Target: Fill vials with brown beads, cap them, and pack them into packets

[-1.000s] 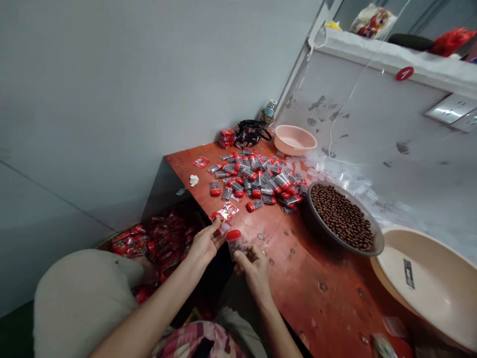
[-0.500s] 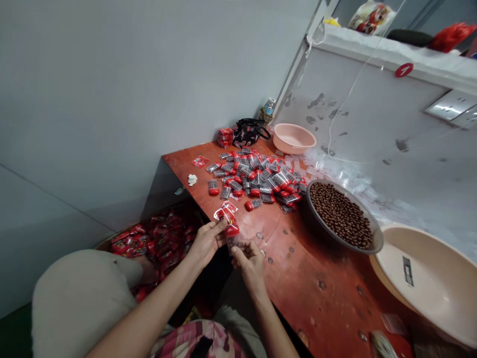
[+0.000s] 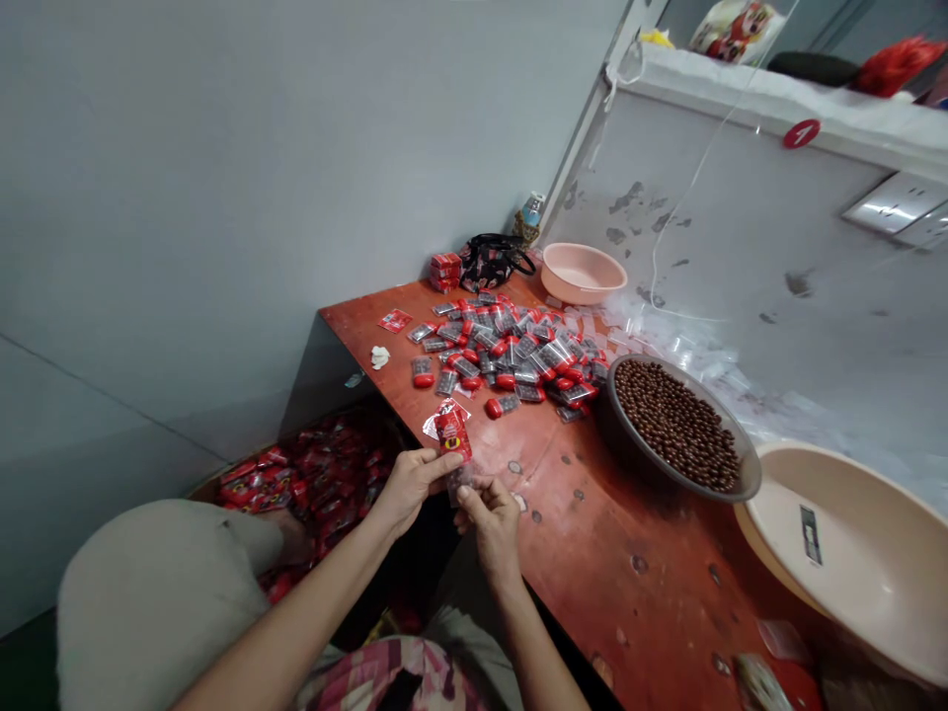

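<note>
- Red foil sachet [image 3: 451,435] stands against the top of a clear plastic tube [image 3: 460,484], held in the air over the near edge of a worn red tabletop [image 3: 599,553].
- Left hand [image 3: 410,489] and right hand [image 3: 493,523] are together, both clamped on the tube, with the sachet just above their fingers.
- Heap of clear tubes with red caps [image 3: 504,355] lies on the table, just beyond the hands.
- Metal bowl [image 3: 755,472] full of brown beads [image 3: 677,425] sits to the right of the heap.
- Large beige plastic basin [image 3: 851,563] sits at the table's right side; smaller pink basin [image 3: 582,272] stands at the far end.
- Cardboard box [image 3: 203,489] of red sachets [image 3: 311,464] sits below the table's left edge.
</note>
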`<state>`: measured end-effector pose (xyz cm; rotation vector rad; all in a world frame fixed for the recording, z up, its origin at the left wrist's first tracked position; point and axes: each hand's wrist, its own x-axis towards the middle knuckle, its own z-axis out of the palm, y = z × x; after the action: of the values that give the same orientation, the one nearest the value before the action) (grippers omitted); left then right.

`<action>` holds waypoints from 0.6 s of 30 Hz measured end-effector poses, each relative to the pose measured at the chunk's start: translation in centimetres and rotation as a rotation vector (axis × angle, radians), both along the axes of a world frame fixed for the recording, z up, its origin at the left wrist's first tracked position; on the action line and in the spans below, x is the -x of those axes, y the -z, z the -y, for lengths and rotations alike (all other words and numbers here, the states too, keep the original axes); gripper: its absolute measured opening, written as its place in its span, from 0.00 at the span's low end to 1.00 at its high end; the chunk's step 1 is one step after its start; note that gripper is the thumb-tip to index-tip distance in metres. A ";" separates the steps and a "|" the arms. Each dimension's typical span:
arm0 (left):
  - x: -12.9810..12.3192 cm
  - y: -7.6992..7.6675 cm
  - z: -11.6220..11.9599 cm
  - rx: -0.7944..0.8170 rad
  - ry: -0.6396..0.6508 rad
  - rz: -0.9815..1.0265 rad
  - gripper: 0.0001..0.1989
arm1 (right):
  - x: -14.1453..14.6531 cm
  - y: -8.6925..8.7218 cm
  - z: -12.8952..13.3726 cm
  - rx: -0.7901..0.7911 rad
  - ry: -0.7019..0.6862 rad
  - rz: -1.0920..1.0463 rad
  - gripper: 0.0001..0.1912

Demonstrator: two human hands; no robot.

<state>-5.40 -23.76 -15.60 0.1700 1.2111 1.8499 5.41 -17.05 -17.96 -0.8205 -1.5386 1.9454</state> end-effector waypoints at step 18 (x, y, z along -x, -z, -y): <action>-1.3 -0.2 0.5 -0.015 -0.002 0.039 0.11 | 0.0 0.1 0.7 0.109 -0.024 -0.041 0.09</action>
<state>-4.15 -24.24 -15.44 0.1403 1.1710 1.8559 5.43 -17.77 -18.07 -0.8049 -1.4355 2.0663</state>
